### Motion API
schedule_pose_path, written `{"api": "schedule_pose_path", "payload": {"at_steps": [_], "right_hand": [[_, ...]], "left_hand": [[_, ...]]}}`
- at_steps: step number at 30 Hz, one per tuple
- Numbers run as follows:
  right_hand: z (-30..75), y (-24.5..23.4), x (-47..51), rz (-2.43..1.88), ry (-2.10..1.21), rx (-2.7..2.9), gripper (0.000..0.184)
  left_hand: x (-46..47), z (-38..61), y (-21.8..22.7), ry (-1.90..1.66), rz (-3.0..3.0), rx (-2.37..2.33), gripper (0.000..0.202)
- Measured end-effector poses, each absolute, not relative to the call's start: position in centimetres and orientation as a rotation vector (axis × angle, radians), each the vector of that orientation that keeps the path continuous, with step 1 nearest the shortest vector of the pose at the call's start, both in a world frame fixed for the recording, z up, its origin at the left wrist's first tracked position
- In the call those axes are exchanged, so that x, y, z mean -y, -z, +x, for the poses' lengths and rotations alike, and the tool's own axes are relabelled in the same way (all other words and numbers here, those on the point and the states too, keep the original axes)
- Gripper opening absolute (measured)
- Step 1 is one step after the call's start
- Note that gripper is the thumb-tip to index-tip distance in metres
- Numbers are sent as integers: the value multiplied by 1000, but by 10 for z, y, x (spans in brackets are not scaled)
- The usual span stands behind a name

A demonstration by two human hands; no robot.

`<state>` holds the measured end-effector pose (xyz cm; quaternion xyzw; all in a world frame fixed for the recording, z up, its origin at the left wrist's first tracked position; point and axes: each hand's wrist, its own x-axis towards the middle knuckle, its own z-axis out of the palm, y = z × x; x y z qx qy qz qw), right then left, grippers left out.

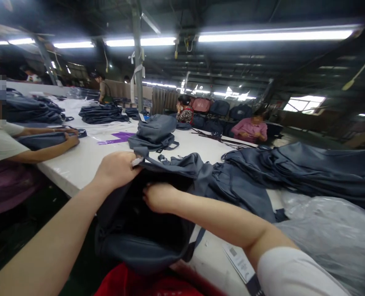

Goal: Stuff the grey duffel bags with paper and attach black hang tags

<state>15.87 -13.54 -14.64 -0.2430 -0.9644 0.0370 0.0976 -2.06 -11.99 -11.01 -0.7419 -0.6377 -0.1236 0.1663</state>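
A dark grey-blue backpack (145, 230) hangs off the near edge of the white table (80, 162), its mouth open toward me. My left hand (116, 168) is closed on the bag's upper rim beside a small white label. My right hand (159, 197) reaches into the opening with fingers curled on the inner lining; its fingertips are hidden inside. A paper tag (239, 263) dangles from a strap below my right forearm.
A finished grey backpack (156, 131) stands mid-table, with piles of grey fabric (308, 168) at right and clear plastic (330, 230) near me. A person's hands (69, 137) at left hold another bag. Stacks (102, 113) and seated workers (250, 129) lie beyond.
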Motion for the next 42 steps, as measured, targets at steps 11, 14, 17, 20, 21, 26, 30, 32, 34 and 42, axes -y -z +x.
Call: {"api": "schedule_pose_path", "payload": {"at_steps": [11, 14, 17, 20, 21, 26, 30, 32, 34, 42], "right_hand": [[329, 127, 40, -1056, -47, 2530, 62], [327, 139, 23, -1015, -75, 2608, 52], [312, 137, 26, -945, -48, 2629, 27], [293, 124, 35, -881, -100, 2487, 18], [287, 119, 39, -891, -118, 2406, 18], [265, 108, 57, -976, -181, 2154, 20], [249, 106, 65, -963, -177, 2165, 22], [244, 104, 66, -969, -144, 2188, 22], [243, 102, 64, -986, -119, 2221, 22], [246, 108, 47, -955, -96, 2510, 23]], "left_hand": [[95, -38, 104, 316, -2101, 1931, 45], [90, -36, 103, 290, -2099, 1963, 47], [82, -38, 98, 275, -1982, 2148, 50], [83, -39, 82, 305, -1723, 2349, 58], [87, -37, 75, 298, -1665, 2392, 57], [116, -8, 46, 251, -1812, 2306, 32], [127, 21, 40, 387, -2167, 1885, 43], [127, 31, 41, 400, -2265, 1697, 41], [124, 34, 43, 364, -2293, 1622, 39], [103, 33, 49, 292, -2344, 1680, 41]]}}
